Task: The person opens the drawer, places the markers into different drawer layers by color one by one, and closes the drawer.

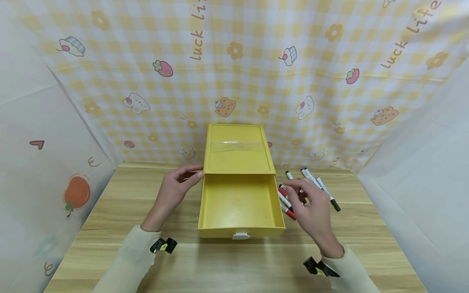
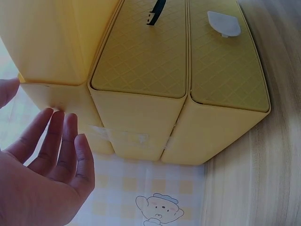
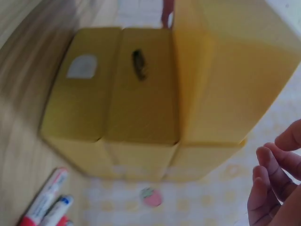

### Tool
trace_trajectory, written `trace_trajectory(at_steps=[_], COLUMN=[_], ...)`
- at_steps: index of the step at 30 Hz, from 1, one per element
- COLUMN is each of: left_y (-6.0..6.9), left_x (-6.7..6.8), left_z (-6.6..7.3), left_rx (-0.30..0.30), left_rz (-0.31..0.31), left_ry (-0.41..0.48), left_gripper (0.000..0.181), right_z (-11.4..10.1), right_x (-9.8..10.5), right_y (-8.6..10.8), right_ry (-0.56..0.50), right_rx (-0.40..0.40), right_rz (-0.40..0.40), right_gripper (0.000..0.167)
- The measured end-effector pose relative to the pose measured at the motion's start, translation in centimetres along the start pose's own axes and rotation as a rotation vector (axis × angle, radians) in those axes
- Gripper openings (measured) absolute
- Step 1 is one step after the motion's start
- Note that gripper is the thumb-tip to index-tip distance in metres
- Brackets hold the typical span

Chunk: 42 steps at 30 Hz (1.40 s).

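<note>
Shows nearest, at six o'clock, a white handle (image 1: 241, 236) on the front of a yellow drawer (image 1: 220, 232), pulled out toward six. Holds the right hand (image 1: 311, 207) at three o'clock from the drawer, outside its wall, thumb and forefinger curved nearly tip to tip, with nothing visible between. Holds the left hand (image 1: 172, 189) between nine and ten, thumb well apart from slightly spread fingers, tips at the side of the yellow box (image 1: 238, 160), touching or just short, hard to say which. Has markers (image 1: 285, 200) on the table (image 1: 176, 260), some at nine o'clock from the right hand, others from twelve to two, partly hidden. Runs their long axes mostly from eleven to five, with the right hand far nearer, the left across the box. Shows beyond, at twelve, clear tape (image 1: 227, 145) over the box's top, then checked cloth (image 1: 234, 81).
</note>
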<state>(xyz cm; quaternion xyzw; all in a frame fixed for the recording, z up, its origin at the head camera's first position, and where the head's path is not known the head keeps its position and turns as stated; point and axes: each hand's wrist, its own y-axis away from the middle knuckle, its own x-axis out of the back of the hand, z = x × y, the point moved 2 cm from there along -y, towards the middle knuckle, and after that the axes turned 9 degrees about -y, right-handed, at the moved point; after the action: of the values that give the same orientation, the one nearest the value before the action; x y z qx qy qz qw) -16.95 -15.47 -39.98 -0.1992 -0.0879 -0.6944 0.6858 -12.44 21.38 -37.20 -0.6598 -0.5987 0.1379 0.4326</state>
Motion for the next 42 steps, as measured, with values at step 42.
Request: trace_trajectory(at_steps=[42], left_y=[-0.1], left_x=[0.1], left_z=[-0.1], left_rx=[-0.003], left_rz=[-0.009], left_ry=[-0.007], left_gripper=[0.039], right_z=[15.3], right_x=[0.5], right_y=[5.9], right_ry=[0.345], right_rx=[-0.552], right_rz=[-0.345], right_gripper=[0.014])
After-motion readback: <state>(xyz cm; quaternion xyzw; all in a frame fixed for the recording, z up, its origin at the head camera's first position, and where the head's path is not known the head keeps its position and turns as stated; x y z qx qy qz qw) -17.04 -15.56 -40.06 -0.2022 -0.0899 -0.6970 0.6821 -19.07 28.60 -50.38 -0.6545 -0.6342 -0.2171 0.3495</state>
